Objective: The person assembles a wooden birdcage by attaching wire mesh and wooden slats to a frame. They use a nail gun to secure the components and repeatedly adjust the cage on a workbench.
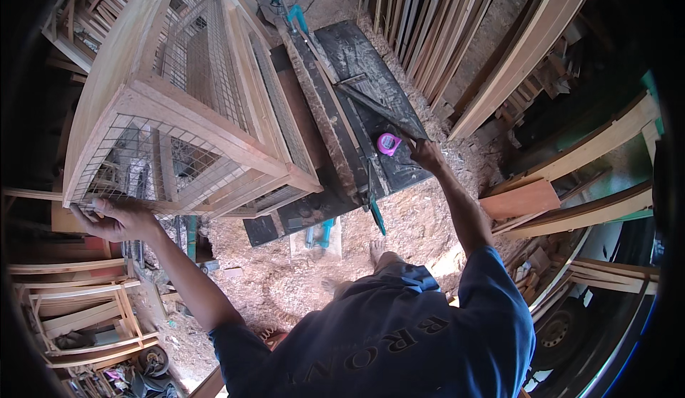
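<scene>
In a sawdust-strewn workshop, a person's left hand, at the lower left of the frame, grips the bottom corner of a wooden cage with wire-mesh panels, fingers curled around its frame; the cage fills the upper left, resting against a dark workbench at centre; the right hand, right of centre, lies on the bench's edge just beside a pink tape measure, though whether it is closed on anything cannot be told; long timber planks lean along the upper right.
</scene>
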Demonstrator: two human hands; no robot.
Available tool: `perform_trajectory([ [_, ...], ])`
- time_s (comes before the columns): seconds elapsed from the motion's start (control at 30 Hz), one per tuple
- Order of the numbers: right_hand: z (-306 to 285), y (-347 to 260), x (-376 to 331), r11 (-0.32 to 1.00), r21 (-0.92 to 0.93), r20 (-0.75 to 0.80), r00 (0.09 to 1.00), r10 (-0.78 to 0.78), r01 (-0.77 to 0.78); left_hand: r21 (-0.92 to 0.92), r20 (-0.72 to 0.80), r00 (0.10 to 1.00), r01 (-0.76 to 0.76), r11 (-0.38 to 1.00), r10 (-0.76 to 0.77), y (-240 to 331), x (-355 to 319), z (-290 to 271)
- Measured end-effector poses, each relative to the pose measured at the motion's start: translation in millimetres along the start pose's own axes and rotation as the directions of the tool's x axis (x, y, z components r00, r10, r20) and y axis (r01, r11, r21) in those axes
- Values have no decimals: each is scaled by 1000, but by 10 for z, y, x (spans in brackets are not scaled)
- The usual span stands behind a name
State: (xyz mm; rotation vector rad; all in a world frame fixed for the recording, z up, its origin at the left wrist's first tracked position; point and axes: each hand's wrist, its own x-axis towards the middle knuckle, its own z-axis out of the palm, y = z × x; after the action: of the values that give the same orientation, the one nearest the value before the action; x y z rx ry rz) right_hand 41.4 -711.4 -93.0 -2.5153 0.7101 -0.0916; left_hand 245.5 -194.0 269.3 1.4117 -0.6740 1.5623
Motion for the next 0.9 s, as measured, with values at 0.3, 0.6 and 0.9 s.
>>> perform_trajectory([
  [0.3,-963,-375,-381,865,501,-50,999,21,7,-72,14,991,134,988,-133,280,10,57],
  [0.6,-2244,-1924,-1185,674,-61,-971,114,-211,736,-48,26,963,268,962,-267,231,40,-75],
  [0.9,-2307,-4424,-2116,504,-304,-649,211,-731,808,31,22,999,34,999,-35,244,173,-176],
])
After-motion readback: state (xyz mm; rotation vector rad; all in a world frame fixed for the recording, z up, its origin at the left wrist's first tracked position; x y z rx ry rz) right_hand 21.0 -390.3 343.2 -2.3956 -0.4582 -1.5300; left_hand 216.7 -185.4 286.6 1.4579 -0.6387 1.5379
